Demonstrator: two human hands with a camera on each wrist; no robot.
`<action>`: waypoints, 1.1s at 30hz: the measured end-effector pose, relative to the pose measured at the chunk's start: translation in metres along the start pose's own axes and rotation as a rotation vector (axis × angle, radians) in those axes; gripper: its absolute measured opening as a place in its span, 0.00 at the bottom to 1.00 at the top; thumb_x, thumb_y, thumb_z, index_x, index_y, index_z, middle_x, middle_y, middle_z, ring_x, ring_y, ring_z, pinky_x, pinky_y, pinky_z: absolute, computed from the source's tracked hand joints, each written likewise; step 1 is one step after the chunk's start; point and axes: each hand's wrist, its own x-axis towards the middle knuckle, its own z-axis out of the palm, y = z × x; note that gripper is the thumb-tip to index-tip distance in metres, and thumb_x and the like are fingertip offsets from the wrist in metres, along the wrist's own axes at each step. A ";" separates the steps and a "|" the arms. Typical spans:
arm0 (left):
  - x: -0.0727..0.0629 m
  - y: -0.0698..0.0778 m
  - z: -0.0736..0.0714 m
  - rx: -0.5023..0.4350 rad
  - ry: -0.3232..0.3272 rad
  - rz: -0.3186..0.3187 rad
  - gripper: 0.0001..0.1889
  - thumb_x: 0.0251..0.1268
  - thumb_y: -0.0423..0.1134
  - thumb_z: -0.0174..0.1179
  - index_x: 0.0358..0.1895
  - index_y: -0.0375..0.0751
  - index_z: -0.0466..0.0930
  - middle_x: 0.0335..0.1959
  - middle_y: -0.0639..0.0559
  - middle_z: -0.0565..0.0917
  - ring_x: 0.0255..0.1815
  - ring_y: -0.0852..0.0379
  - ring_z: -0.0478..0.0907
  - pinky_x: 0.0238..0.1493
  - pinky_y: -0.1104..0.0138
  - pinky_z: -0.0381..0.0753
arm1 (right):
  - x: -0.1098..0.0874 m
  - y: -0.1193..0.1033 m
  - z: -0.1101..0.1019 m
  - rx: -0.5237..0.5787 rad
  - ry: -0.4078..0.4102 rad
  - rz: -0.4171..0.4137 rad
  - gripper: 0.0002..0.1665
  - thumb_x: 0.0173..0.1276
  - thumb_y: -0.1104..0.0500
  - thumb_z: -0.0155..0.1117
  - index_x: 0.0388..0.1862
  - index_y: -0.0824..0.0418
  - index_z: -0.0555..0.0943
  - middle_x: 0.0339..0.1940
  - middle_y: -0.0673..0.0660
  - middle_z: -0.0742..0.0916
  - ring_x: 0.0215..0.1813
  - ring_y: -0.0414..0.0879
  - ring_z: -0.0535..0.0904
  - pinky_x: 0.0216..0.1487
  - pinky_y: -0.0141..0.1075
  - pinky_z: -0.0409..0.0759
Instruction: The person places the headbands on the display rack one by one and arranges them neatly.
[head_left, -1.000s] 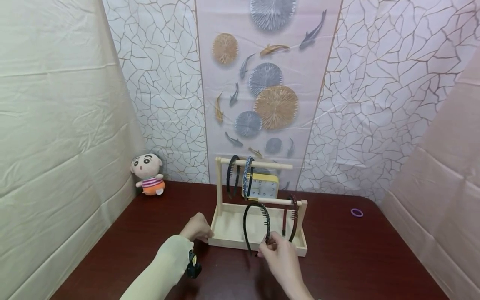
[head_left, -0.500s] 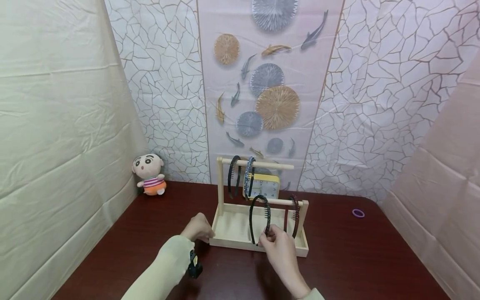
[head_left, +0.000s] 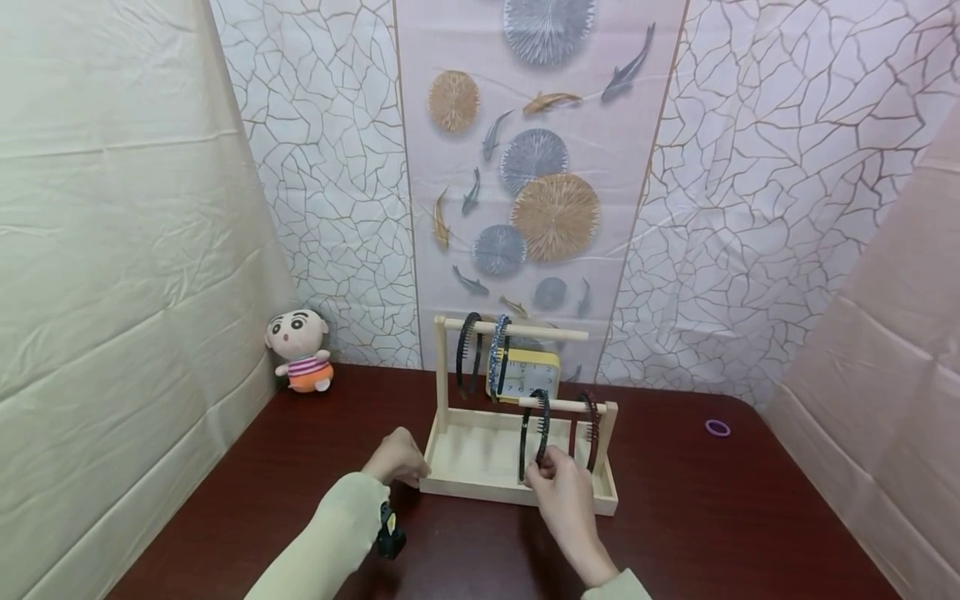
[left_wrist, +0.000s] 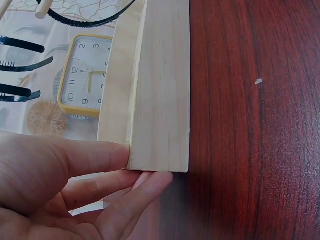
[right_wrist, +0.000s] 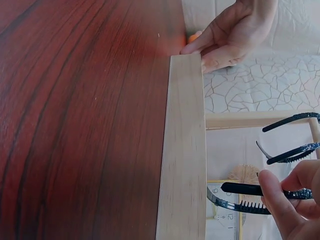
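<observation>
My left hand (head_left: 396,457) holds the front left corner of a wooden headband stand (head_left: 480,492); in the left wrist view its thumb lies on the tray wall and its fingers touch the end. With thumb and fingers, my right hand (head_left: 562,496) pinches one end of a black toothed headband (head_left: 543,433). That headband's top is at the free left end of the lower rod (head_left: 566,406), apparently looped over it. Further right on this rod hangs a dark red headband (head_left: 593,425). A black headband (head_left: 462,358) and a blue glittery headband (head_left: 494,358) hang from the upper rod (head_left: 551,334).
A yellow square clock (head_left: 551,367) stands behind the stand. At the back left of the dark red table (head_left: 697,517) sits a plush doll (head_left: 303,354). A purple ring (head_left: 717,427) lies to the right. Cloth walls enclose the table.
My right hand has moved up and right with the black headband, bringing its top from in front of the tray to the lower rod's end. The left hand stays at the tray corner.
</observation>
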 end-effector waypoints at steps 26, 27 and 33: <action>0.000 0.000 0.000 0.006 0.006 -0.002 0.05 0.46 0.21 0.69 0.26 0.25 0.81 0.25 0.39 0.82 0.21 0.52 0.84 0.26 0.62 0.85 | 0.002 0.013 -0.003 -0.072 0.046 -0.013 0.04 0.61 0.65 0.63 0.27 0.59 0.81 0.23 0.50 0.86 0.25 0.37 0.80 0.23 0.30 0.73; 0.000 0.000 0.000 0.005 0.007 -0.002 0.05 0.46 0.21 0.68 0.26 0.25 0.81 0.25 0.39 0.82 0.22 0.52 0.84 0.26 0.62 0.85 | 0.003 0.013 -0.003 -0.076 0.047 -0.015 0.03 0.61 0.65 0.64 0.28 0.59 0.81 0.24 0.51 0.86 0.26 0.37 0.81 0.24 0.30 0.74; -0.001 0.000 0.000 -0.003 0.011 -0.005 0.05 0.45 0.20 0.68 0.26 0.24 0.81 0.25 0.38 0.83 0.23 0.49 0.85 0.26 0.62 0.85 | 0.005 0.014 -0.003 -0.111 0.053 -0.019 0.03 0.61 0.65 0.65 0.28 0.61 0.81 0.25 0.53 0.87 0.27 0.39 0.82 0.24 0.31 0.74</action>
